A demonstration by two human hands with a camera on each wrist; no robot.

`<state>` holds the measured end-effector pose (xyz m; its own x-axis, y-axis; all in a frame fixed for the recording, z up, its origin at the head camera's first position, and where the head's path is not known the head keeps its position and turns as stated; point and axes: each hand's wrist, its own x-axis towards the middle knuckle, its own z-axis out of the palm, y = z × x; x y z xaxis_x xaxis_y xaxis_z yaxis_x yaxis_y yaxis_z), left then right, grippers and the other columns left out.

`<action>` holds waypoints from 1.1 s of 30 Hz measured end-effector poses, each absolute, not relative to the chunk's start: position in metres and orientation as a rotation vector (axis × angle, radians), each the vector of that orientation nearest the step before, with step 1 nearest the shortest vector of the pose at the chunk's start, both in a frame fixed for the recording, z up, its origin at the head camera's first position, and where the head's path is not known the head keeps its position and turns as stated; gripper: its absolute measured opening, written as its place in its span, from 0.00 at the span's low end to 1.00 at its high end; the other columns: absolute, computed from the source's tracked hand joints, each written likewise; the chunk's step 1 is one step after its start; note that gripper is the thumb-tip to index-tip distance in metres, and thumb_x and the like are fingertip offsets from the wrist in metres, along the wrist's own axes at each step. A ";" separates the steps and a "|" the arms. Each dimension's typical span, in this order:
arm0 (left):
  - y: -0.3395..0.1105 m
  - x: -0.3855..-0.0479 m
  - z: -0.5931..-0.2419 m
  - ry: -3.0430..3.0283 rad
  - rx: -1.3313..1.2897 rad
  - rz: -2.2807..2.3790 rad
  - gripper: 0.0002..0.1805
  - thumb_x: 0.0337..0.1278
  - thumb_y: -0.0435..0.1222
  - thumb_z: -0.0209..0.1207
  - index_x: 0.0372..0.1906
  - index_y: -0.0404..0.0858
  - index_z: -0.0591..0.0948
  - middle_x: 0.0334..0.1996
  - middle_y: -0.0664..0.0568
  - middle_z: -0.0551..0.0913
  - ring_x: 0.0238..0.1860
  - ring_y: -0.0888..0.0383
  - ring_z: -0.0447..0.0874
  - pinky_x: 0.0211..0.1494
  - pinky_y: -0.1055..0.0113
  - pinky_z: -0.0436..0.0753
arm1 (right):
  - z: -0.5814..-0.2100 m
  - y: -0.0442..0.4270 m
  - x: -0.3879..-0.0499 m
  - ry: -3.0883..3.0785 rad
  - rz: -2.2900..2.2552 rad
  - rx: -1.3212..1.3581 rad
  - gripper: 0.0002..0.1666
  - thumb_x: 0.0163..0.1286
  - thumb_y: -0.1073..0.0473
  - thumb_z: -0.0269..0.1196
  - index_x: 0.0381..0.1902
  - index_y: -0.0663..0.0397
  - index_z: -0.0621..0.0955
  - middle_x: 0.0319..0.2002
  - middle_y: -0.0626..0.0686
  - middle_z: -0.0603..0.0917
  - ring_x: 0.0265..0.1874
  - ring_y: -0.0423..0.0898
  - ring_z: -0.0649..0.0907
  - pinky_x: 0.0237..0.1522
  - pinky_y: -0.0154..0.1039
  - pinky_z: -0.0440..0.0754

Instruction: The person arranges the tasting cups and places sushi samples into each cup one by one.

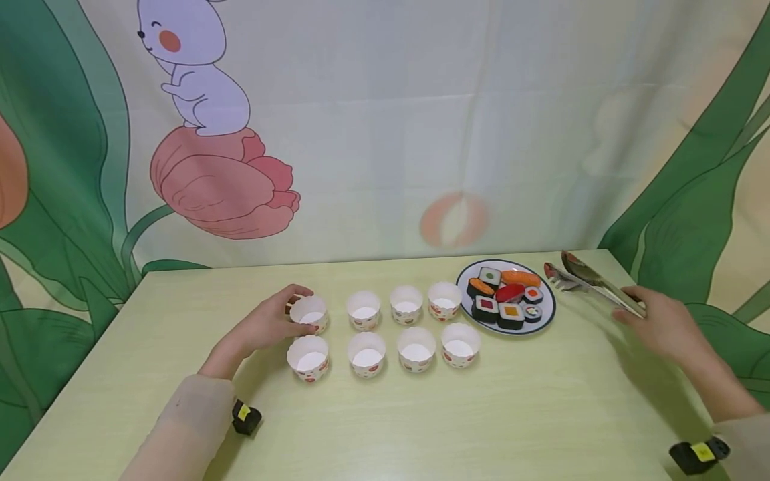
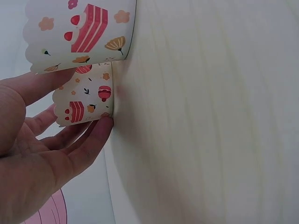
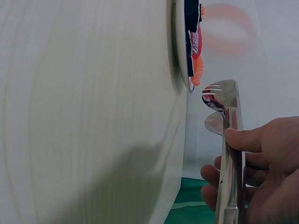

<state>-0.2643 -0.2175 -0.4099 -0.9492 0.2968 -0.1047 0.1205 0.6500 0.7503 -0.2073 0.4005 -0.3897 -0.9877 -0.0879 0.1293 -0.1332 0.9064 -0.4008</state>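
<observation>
Head view: I log the paper cup (image 1: pixel 310 309) on the table (image 1: pixel 481 421) (back row, far left) pinched by the left hand (image 1: pixel 273 321), thumb nearside, fingers opposite; the right hand (image 1: pixel 666 327), suspended, grips metal tongs (image 1: pixel 600 284) beside the plate (image 1: pixel 547 308).

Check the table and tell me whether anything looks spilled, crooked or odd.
Nothing stands out. The eight paper baking cups stand upright in two rows, the sushi pieces sit within their plate, and fork-ended serving tongs are in the right hand; no spill shows.
</observation>
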 end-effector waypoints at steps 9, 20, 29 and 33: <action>-0.217 -0.264 -0.411 2.647 0.333 1.187 0.37 0.59 0.38 0.74 0.69 0.36 0.69 0.62 0.34 0.72 0.55 0.41 0.74 0.50 0.56 0.78 | -0.383 0.389 -0.217 -2.958 0.615 0.250 0.30 0.78 0.54 0.61 0.65 0.75 0.73 0.48 0.72 0.82 0.36 0.59 0.80 0.35 0.51 0.74; -0.218 -0.266 -0.412 2.646 0.348 1.187 0.37 0.59 0.37 0.73 0.70 0.35 0.68 0.61 0.34 0.72 0.56 0.41 0.74 0.50 0.56 0.79 | -0.378 0.376 -0.230 -2.977 0.573 0.303 0.27 0.77 0.60 0.62 0.65 0.75 0.73 0.45 0.70 0.83 0.27 0.50 0.75 0.29 0.45 0.70; -0.220 -0.267 -0.413 2.657 0.372 1.192 0.37 0.58 0.37 0.74 0.69 0.35 0.69 0.59 0.35 0.74 0.54 0.42 0.74 0.51 0.54 0.78 | -0.375 0.370 -0.241 -3.015 0.524 0.327 0.28 0.77 0.62 0.60 0.68 0.76 0.71 0.50 0.73 0.81 0.24 0.47 0.75 0.27 0.45 0.70; -0.220 -0.267 -0.414 2.656 0.371 1.194 0.37 0.58 0.37 0.74 0.69 0.35 0.69 0.59 0.35 0.74 0.53 0.42 0.75 0.51 0.54 0.78 | -0.374 0.370 -0.245 -3.028 0.497 0.341 0.28 0.77 0.62 0.60 0.67 0.75 0.71 0.52 0.75 0.80 0.23 0.47 0.75 0.27 0.45 0.71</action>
